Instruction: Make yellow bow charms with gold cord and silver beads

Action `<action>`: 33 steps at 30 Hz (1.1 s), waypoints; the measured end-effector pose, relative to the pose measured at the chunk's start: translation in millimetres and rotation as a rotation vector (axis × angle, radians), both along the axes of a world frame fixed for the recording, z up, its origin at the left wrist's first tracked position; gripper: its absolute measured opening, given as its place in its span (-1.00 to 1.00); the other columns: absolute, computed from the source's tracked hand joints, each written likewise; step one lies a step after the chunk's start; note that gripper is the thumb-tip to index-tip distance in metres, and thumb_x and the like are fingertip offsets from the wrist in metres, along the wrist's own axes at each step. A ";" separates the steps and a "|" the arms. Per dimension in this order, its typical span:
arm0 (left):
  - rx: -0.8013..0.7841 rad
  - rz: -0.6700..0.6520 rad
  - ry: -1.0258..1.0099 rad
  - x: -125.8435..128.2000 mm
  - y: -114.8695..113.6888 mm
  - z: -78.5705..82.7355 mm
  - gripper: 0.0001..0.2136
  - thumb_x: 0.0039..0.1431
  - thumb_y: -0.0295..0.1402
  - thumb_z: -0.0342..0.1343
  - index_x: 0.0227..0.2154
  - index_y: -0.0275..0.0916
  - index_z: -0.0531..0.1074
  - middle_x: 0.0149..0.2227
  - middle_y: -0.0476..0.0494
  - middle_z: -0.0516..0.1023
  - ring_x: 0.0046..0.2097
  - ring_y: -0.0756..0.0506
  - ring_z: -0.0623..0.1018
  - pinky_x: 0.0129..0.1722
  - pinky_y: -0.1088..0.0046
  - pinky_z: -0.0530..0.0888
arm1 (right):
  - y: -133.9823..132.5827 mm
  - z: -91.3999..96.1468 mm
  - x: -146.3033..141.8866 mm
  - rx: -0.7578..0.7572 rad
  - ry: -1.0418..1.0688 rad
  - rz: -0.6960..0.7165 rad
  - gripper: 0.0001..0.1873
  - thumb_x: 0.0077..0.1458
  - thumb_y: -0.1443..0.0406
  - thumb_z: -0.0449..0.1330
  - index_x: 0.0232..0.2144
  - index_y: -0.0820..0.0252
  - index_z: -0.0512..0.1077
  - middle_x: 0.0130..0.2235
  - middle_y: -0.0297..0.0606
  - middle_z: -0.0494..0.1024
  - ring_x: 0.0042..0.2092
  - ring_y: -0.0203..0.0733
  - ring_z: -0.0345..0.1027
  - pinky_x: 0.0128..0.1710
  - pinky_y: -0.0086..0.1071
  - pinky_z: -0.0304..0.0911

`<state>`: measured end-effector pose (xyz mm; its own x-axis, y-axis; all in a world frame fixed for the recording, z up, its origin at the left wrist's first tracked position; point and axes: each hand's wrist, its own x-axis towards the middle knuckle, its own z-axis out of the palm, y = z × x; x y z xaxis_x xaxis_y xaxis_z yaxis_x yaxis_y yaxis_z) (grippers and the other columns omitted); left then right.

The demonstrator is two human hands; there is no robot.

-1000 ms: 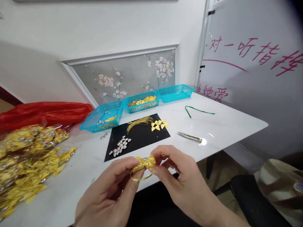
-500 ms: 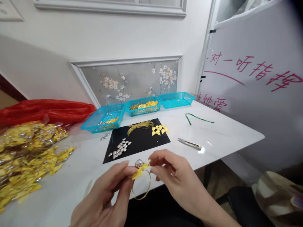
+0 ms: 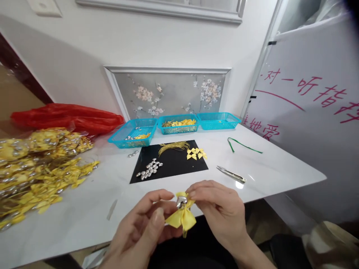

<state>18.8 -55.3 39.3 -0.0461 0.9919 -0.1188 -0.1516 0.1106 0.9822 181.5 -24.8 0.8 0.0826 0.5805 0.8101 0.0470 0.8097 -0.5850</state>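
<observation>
Pinched by its upper right side, a yellow ribbon bow [image 3: 183, 219] is in my right hand [image 3: 220, 209], above the table's front edge. A shiny silver heart-shaped bead [image 3: 181, 202] sits at the top of the bow. Part of a gold cord loop [image 3: 184, 234] shows below it, mostly hidden. My left hand [image 3: 146, 224] is at the left of the bow, thumb and forefinger apart. Its other fingers curl behind the ribbon; whether they touch it I cannot tell.
A black mat [image 3: 174, 164] carries silver beads [image 3: 150, 169], gold cords [image 3: 172, 147] and small yellow bows [image 3: 196, 153]. Thread snips [image 3: 231, 174] and a green ribbon [image 3: 244, 145] lie right. Blue baskets [image 3: 176, 129] stand behind. Finished-looking yellow ornaments [image 3: 50, 175] heap at left by red mesh [image 3: 67, 117].
The bow has turned so its front and bead face me, and the loop has swung mostly out of sight. My left thumb and forefinger have let go of it. The view has shifted left.
</observation>
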 end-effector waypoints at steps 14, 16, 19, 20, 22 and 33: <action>0.176 -0.131 0.219 -16.6 6.9 -12.0 -0.91 -0.13 -0.36 0.39 -0.49 -0.04 0.67 -0.49 -0.01 0.66 -0.44 -0.04 0.58 -0.43 0.61 0.51 | 2.3 -9.5 -10.3 -0.006 -0.148 0.086 -0.71 0.19 0.59 0.13 -0.27 0.23 0.58 -0.29 -0.16 0.62 -0.25 -0.25 0.53 -0.26 -0.43 0.47; 0.175 -0.095 0.221 -16.6 6.1 -11.1 -0.91 -0.17 -0.37 0.39 -0.51 -0.04 0.67 -0.50 -0.02 0.67 -0.45 -0.06 0.60 -0.44 0.59 0.53 | 2.6 -9.4 -12.0 -0.002 -0.151 0.082 -0.71 0.19 0.59 0.13 -0.27 0.23 0.58 -0.29 -0.16 0.62 -0.24 -0.25 0.52 -0.27 -0.43 0.46; 0.153 -0.054 0.206 -15.8 3.5 -11.4 -0.89 -0.20 -0.38 0.39 -0.50 -0.06 0.67 -0.51 -0.03 0.67 -0.46 -0.07 0.59 -0.45 0.58 0.52 | 2.1 -8.4 -15.4 0.005 -0.164 0.074 -0.71 0.19 0.59 0.12 -0.26 0.22 0.57 -0.30 -0.18 0.62 -0.24 -0.25 0.52 -0.26 -0.43 0.46; 0.144 -0.051 0.184 -15.4 2.4 -11.8 -0.88 -0.20 -0.39 0.39 -0.51 -0.07 0.66 -0.52 -0.02 0.66 -0.46 -0.06 0.58 -0.45 0.58 0.51 | 1.4 -8.2 -16.8 0.010 -0.172 0.069 -0.71 0.19 0.58 0.12 -0.26 0.21 0.57 -0.29 -0.19 0.62 -0.24 -0.25 0.52 -0.26 -0.43 0.47; 0.122 -0.063 0.105 -15.1 -0.2 -12.5 -0.89 -0.19 -0.42 0.38 -0.51 -0.09 0.65 -0.53 0.00 0.65 -0.46 -0.03 0.56 -0.44 0.59 0.49 | -1.4 -9.1 -19.4 0.013 -0.206 0.042 -0.71 0.20 0.56 0.11 -0.26 0.18 0.56 -0.27 -0.20 0.62 -0.23 -0.25 0.52 -0.25 -0.45 0.48; 0.162 0.154 -0.046 -69.3 -1.7 -36.8 -0.87 -0.04 -0.36 0.37 -0.48 -0.22 0.51 -0.51 0.05 0.48 -0.43 0.05 0.38 -0.38 0.58 0.33 | 2.9 -50.6 -19.8 -0.294 -0.406 -0.154 -0.73 0.20 0.15 0.19 -0.08 0.02 0.54 -0.15 -0.20 0.63 -0.27 -0.19 0.57 -0.38 -0.51 0.49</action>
